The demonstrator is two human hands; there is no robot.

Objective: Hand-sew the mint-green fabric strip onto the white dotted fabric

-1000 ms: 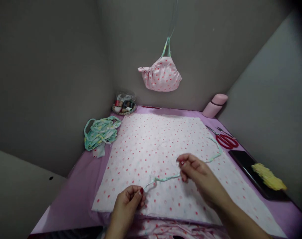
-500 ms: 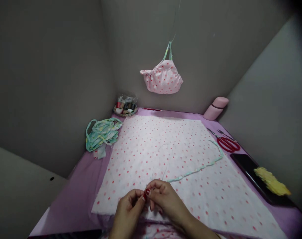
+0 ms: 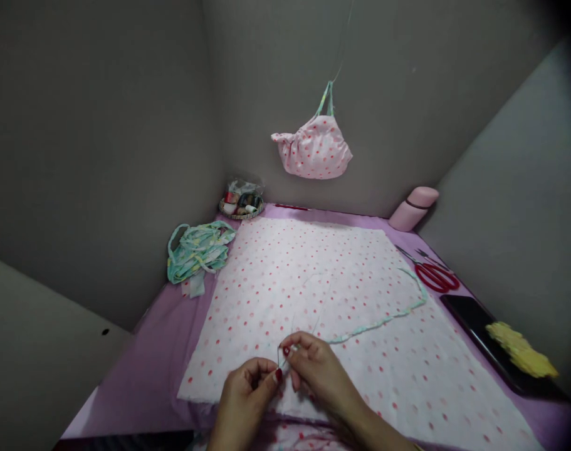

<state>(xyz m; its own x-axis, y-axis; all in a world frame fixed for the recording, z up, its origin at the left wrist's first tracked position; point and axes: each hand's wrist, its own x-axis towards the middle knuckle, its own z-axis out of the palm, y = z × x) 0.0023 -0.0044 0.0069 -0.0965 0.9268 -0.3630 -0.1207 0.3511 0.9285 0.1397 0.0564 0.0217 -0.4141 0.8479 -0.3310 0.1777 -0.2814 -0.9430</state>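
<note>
My left hand (image 3: 250,391) is closed in a pinch near the front edge of the dotted cloth. A thin sewing needle (image 3: 278,356) stands upright from between its thumb and finger. Close beside it, my right hand (image 3: 316,369) is pinched on fine thread by the needle's upper part; the exact grip is too small to see clearly. Loose pale thread loops over the cloth above the hands. A narrow mint fabric strip (image 3: 379,322) runs from behind my right hand across the white cloth with red dots (image 3: 266,282), curving up at the right.
Mint fabric strips (image 3: 198,250) lie heaped at left, below a basket of thread spools (image 3: 242,203). A dotted pink cloth piece (image 3: 316,150) hangs at the back. On the right are a pink bottle (image 3: 413,210), red-handled scissors (image 3: 435,277), a phone (image 3: 473,332) and yellow material (image 3: 520,351).
My hands have drawn slightly apart. My right fingers have moved up, and more of the needle shows above my left fingertips. The whole view has shifted a little.
</note>
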